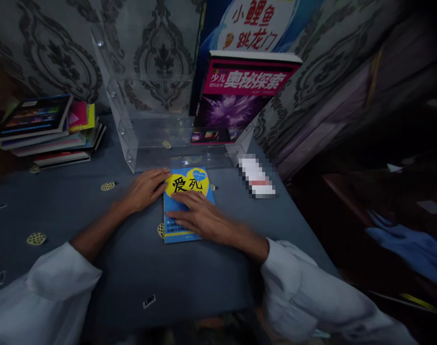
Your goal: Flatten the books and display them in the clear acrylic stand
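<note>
A blue book [184, 227] with a yellow heart and dark lettering on its cover lies flat on the table, below the front of a clear acrylic rack. My left hand [146, 188] rests at the book's upper left edge, palm down, its fingers stretched toward the cover. Across the middle of the cover lies my right hand [200, 215], fingers extended and somewhat apart, hiding part of the lettering. Neither hand is wrapped round the book.
The clear acrylic rack [157, 155] holds a magenta and purple book [232, 103], with a larger blue book [254, 24] behind it. A stack of books [53, 124] sits at the left. A pixelated white item [257, 177] lies near the right edge of the grey-blue tablecloth [132, 268].
</note>
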`<state>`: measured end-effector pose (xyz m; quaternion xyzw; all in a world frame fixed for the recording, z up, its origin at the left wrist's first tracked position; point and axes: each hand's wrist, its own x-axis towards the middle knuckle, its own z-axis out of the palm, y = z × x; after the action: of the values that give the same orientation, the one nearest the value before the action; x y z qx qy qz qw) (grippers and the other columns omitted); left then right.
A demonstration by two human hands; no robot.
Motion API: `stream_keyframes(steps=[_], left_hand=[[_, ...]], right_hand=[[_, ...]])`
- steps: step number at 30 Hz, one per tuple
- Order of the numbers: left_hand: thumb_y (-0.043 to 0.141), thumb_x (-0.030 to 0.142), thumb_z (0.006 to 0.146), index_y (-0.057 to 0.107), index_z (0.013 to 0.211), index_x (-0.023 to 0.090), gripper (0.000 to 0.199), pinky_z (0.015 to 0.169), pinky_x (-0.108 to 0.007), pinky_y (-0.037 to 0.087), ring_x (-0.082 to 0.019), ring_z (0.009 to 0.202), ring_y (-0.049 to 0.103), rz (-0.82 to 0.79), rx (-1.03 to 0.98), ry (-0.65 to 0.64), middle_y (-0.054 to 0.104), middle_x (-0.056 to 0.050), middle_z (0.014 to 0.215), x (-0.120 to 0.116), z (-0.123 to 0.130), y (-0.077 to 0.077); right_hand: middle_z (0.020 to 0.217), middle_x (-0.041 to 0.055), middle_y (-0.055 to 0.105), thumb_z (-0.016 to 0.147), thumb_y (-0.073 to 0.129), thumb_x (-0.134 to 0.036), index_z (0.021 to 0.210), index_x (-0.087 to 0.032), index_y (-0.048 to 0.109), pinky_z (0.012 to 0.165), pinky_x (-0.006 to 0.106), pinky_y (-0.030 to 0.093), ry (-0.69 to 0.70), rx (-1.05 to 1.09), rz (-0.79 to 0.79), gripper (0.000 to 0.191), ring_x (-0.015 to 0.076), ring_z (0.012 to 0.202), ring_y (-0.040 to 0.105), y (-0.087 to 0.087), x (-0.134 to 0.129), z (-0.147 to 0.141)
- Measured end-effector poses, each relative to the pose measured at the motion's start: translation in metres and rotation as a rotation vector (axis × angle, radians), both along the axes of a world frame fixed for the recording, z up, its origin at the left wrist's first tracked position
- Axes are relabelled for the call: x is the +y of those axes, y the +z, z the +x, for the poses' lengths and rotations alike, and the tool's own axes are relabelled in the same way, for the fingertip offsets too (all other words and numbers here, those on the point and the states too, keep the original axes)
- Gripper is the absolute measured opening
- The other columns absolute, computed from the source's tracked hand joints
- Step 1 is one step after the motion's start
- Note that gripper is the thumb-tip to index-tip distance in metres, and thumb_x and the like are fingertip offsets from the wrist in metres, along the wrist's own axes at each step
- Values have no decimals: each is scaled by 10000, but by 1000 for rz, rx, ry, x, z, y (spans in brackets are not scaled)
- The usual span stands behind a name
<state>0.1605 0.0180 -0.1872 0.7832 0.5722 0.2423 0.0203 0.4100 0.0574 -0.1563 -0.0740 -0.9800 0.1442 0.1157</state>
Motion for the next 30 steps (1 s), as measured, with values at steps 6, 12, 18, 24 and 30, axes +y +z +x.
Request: stream_keyframes(steps=[6, 12, 18, 24, 30], left_hand=[[412, 401, 1031, 617, 1331, 203, 414, 1087, -488, 480, -252, 1248, 619, -25, -2, 0, 644, -101, 1380, 0, -1, 1], [413, 401, 1023, 634, 1314, 169, 432, 1092, -489, 475, -271, 1250, 616, -47, -3, 8, 646, -117, 1376, 0, 0, 4], [413, 411, 1016, 628, 1325, 189, 437, 1120, -498, 447, -275, 1261, 605, -80, -16, 9, 638, -100, 1387, 1, 0, 6], [397, 429, 1013, 627, 1328, 194, 456, 1127, -499, 438, -278, 1259, 602, -90, -16, 12, 634, -97, 1387, 1, 1, 7], [381, 440, 1018, 616, 1336, 216, 455, 1142, -488, 423, -262, 1284, 586, -107, -1, 30, 623, -77, 1409, -1, 2, 8]], right_hand=[[1459, 147, 576, 1040, 452, -287, 1382, -211, 612, 1137, 578, 374, -301, 16, 5, 385, 287, 1354, 513, -17, 59, 1], [1551, 109, 493, 1032, 408, -288, 1471, -205, 509, 1194, 587, 311, -389, 40, -120, 458, 259, 1450, 438, -32, 77, 13], [1594, 132, 421, 1033, 385, -302, 1496, -154, 473, 1220, 577, 290, -383, 48, -195, 495, 267, 1509, 342, -33, 56, 30], [1562, 124, 472, 1037, 425, -361, 1505, -207, 460, 1221, 589, 300, -358, 55, -209, 494, 271, 1471, 413, -26, 16, 65], [1552, 116, 486, 1023, 487, -374, 1538, -249, 406, 1203, 616, 328, -346, 73, -205, 536, 282, 1441, 458, -26, -28, 92]])
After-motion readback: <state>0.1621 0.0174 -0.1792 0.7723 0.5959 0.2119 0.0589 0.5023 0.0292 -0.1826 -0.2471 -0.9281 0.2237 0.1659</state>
